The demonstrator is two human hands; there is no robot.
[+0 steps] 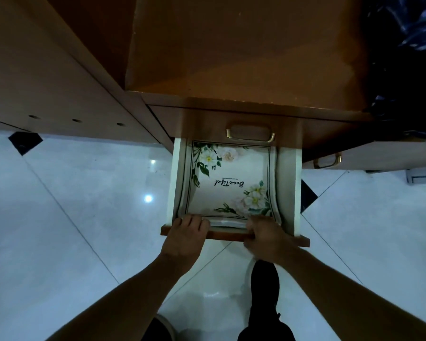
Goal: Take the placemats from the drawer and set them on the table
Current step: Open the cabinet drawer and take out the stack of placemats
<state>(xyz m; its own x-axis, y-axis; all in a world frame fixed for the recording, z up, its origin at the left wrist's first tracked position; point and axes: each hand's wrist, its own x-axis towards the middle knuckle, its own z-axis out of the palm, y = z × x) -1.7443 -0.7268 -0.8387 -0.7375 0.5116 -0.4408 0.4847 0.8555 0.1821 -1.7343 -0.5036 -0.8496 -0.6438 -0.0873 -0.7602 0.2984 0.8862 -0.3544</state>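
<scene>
A person bends over the open drawer [234, 236], left hand [186, 236] and right hand [265, 236] each in a curled grip on the stacked placemats [231, 178] at their six-o'clock edge; lifting level should keep the stack together.

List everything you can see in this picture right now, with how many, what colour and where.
white floral printed placemats: a stack, count unclear, inside the open drawer
white-walled wooden drawer: one, pulled out, centre
brass drawer handles: two, on the closed fronts above and to the right
brown wooden cabinet: one, top
glossy white tiled floor: below
black shoe: one, bottom centre
left hand: at the drawer's near edge, fingers on the mats
right hand: at the near edge, grip on the drawer front
</scene>
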